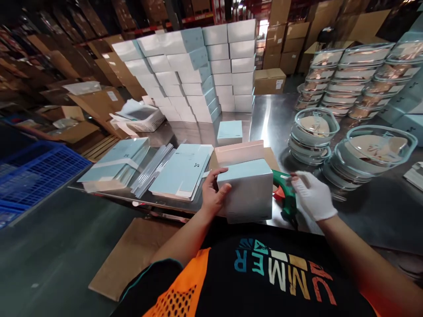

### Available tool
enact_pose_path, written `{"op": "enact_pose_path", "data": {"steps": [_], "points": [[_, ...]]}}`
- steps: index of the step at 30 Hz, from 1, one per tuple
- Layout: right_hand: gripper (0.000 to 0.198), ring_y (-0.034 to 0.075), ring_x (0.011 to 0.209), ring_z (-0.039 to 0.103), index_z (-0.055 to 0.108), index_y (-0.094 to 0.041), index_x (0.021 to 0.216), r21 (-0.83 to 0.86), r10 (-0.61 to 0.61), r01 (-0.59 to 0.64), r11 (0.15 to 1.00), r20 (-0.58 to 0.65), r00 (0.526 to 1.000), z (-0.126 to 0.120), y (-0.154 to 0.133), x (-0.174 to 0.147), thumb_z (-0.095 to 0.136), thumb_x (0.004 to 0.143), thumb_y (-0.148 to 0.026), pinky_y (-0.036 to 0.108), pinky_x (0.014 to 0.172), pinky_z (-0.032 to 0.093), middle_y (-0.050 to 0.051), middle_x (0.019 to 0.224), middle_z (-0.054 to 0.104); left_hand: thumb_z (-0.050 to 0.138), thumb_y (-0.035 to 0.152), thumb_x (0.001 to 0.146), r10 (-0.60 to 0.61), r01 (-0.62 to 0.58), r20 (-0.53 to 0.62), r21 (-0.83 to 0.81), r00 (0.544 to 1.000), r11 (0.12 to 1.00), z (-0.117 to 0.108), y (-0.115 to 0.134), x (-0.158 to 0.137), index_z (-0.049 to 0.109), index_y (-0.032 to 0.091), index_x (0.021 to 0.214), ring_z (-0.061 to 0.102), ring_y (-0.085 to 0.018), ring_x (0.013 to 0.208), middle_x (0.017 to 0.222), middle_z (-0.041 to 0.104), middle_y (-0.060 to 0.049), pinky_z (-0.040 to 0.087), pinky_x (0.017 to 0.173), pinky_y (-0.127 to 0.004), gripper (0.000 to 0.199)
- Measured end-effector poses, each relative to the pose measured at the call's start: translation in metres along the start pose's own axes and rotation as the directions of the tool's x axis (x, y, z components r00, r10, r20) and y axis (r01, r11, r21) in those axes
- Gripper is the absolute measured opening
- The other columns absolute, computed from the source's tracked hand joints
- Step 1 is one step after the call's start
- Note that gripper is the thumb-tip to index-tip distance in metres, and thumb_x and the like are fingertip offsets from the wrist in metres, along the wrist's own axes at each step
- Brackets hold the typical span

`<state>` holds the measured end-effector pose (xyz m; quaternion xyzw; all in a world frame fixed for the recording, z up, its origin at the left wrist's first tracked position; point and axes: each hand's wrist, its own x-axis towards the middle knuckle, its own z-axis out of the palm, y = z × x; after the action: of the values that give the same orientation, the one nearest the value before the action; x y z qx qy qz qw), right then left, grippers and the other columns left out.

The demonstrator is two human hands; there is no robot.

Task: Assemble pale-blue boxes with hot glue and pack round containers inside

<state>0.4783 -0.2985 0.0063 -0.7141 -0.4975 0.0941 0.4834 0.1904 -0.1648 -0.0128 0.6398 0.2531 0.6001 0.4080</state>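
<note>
Head view. Pale blue box (246, 189): closed, at the near edge of the steel worktop (274, 116), centre. Left hand (214, 193): bare, its grip clasped on the box's left side. Right hand (313, 195): white-gloved, fingers curled over a green tape dispenser (287, 196) just right of the box; how firmly it grips cannot be told. Flat blue box blanks (183, 169): left. Stacked finished boxes (198, 72): far centre. Glass bowls (313, 127) and lidded stacks: right.
</note>
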Motion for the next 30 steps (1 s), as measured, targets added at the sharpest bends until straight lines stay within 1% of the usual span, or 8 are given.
{"op": "enact_pose_path", "data": {"steps": [3, 6, 11, 16, 19, 22, 27, 30], "points": [[0.065, 0.03, 0.123, 0.072, 0.067, -0.025, 0.133, 0.379, 0.008, -0.068, 0.923, 0.157, 0.988, 0.023, -0.047, 0.005, 0.071, 0.089, -0.071, 0.044, 0.105, 0.06, 0.012, 0.134, 0.075, 0.085, 0.075, 0.079, 0.068, -0.067, 0.086, -0.016, 0.994, 0.998, 0.006, -0.001, 0.0, 0.076, 0.021, 0.114, 0.074, -0.028, 0.099, 0.108, 0.079, -0.009, 0.057, 0.089, -0.038, 0.065], [0.052, 0.028, 0.118, 0.072, 0.066, -0.025, 0.128, 0.497, 0.012, -0.16, 0.853, 0.288, 0.958, 0.041, -0.073, 0.01, 0.072, 0.089, -0.059, 0.044, 0.106, 0.06, 0.008, 0.127, 0.076, 0.082, 0.073, 0.084, 0.104, -0.101, 0.164, -0.026, 0.981, 0.995, 0.008, 0.0, 0.0, 0.075, 0.022, 0.115, 0.075, -0.027, 0.098, 0.107, 0.079, -0.009, 0.058, 0.088, -0.038, 0.061], [0.062, 0.034, 0.129, 0.07, 0.066, -0.022, 0.127, 0.431, -0.264, 0.156, 0.889, 0.202, 0.943, 0.035, -0.059, 0.009, 0.085, 0.085, -0.063, 0.049, 0.113, 0.057, 0.013, 0.132, 0.074, 0.084, 0.065, 0.087, 0.166, -0.154, 0.203, -0.071, 0.965, 0.985, 0.006, 0.0, -0.002, 0.071, 0.024, 0.113, 0.074, -0.03, 0.115, 0.121, 0.074, -0.012, 0.057, 0.101, -0.043, 0.05], [0.043, 0.034, 0.152, 0.057, 0.065, -0.026, 0.129, 0.335, -0.589, 0.513, 0.791, 0.188, 0.786, 0.021, -0.043, 0.002, 0.086, 0.093, -0.035, 0.057, 0.123, 0.05, 0.018, 0.16, 0.059, 0.088, 0.063, 0.085, 0.224, -0.197, 0.153, -0.176, 0.963, 0.964, 0.004, 0.001, 0.007, 0.062, 0.028, 0.115, 0.076, -0.03, 0.121, 0.117, 0.074, -0.008, 0.058, 0.109, -0.051, 0.053], [0.036, 0.032, 0.15, 0.059, 0.067, -0.028, 0.133, 0.313, -0.645, 0.57, 0.76, 0.249, 0.723, 0.017, -0.047, -0.004, 0.073, 0.1, -0.016, 0.057, 0.123, 0.051, 0.015, 0.162, 0.059, 0.086, 0.054, 0.091, 0.354, -0.319, 0.336, -0.157, 0.872, 0.935, -0.005, 0.007, 0.016, 0.076, 0.029, 0.111, 0.075, -0.032, 0.126, 0.117, 0.075, -0.009, 0.059, 0.111, -0.053, 0.034], [0.038, 0.031, 0.149, 0.06, 0.07, -0.033, 0.134, 0.324, -0.647, 0.566, 0.758, 0.27, 0.713, 0.016, -0.052, -0.008, 0.067, 0.103, -0.013, 0.057, 0.124, 0.052, 0.011, 0.16, 0.061, 0.077, 0.053, 0.098, 0.376, -0.346, 0.446, -0.152, 0.812, 0.926, -0.012, 0.015, 0.021, 0.083, 0.032, 0.109, 0.07, -0.034, 0.136, 0.123, 0.079, -0.01, 0.055, 0.117, -0.059, 0.024], [0.048, 0.029, 0.147, 0.062, 0.071, -0.04, 0.139, 0.329, -0.654, 0.572, 0.751, 0.255, 0.712, 0.019, -0.058, -0.01, 0.064, 0.104, -0.008, 0.058, 0.127, 0.049, 0.006, 0.156, 0.064, 0.076, 0.051, 0.099, 0.336, -0.311, 0.461, -0.132, 0.821, 0.941, -0.009, 0.02, 0.021, 0.082, 0.031, 0.106, 0.07, -0.035, 0.136, 0.119, 0.082, -0.009, 0.051, 0.119, -0.064, 0.022], [0.065, 0.028, 0.153, 0.055, 0.06, -0.047, 0.155, 0.311, -0.663, 0.59, 0.745, 0.251, 0.706, 0.023, -0.052, -0.015, 0.064, 0.103, -0.007, 0.055, 0.127, 0.049, 0.005, 0.165, 0.056, 0.078, 0.07, 0.091, 0.221, -0.192, 0.392, -0.113, 0.893, 0.975, -0.005, 0.005, 0.009, 0.072, 0.028, 0.126, 0.064, -0.037, 0.143, 0.14, 0.074, -0.015, 0.049, 0.121, -0.063, 0.055]]}}
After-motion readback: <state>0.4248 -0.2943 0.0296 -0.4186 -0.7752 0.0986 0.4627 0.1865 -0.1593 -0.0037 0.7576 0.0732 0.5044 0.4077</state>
